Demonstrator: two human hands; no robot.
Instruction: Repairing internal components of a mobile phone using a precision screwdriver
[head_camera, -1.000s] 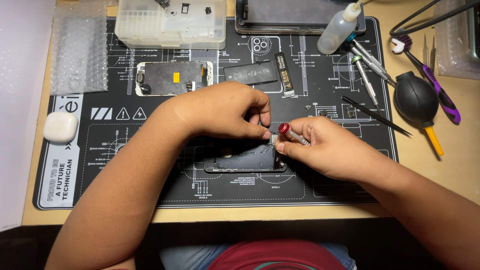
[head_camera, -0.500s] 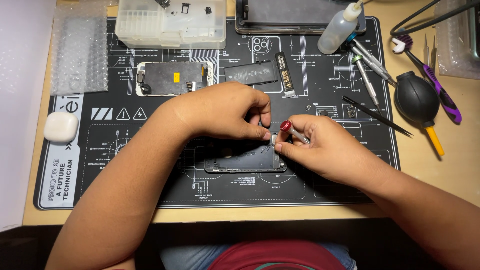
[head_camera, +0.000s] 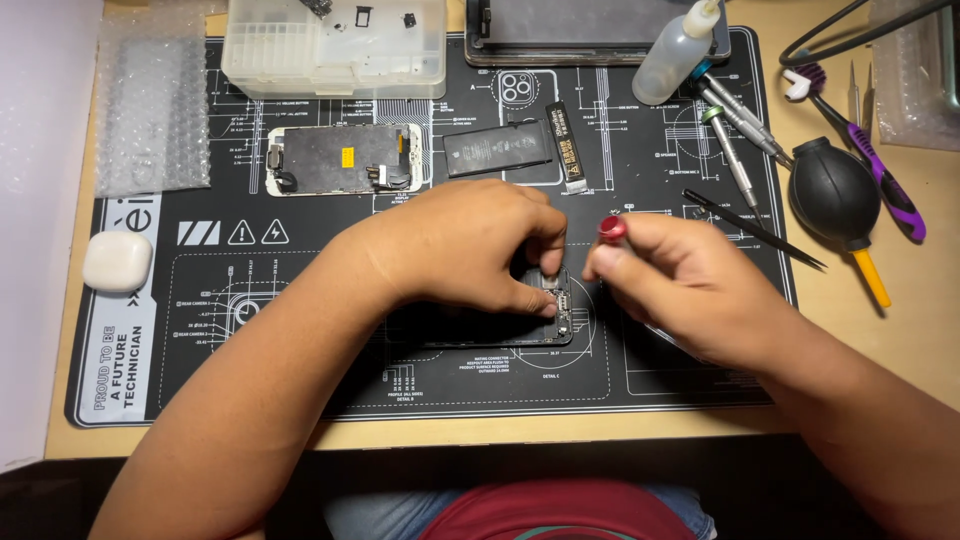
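Opened phone body (head_camera: 480, 325): centre of the frame, flat on the black work mat (head_camera: 650, 380), mostly under your left hand (head_camera: 470, 245), whose fingertips pinch closed on its right end. Red-capped screwdriver (head_camera: 611, 230): your right hand (head_camera: 690, 285) holds it in a closed grip, just right of the phone. Detached screen (head_camera: 343, 160), battery (head_camera: 497, 147): upper centre. Black air blower (head_camera: 835, 195): right, on the bench (head_camera: 900, 300).

A pale tan wooden desk top (head_camera: 880, 390) fills the view, lit warmly and evenly from above. A black rubber work mat printed with white line diagrams (head_camera: 300, 400) covers its middle. At nine o'clock lies a white sheet-like surface (head_camera: 40, 200); at six, dark shadow below the desk edge.
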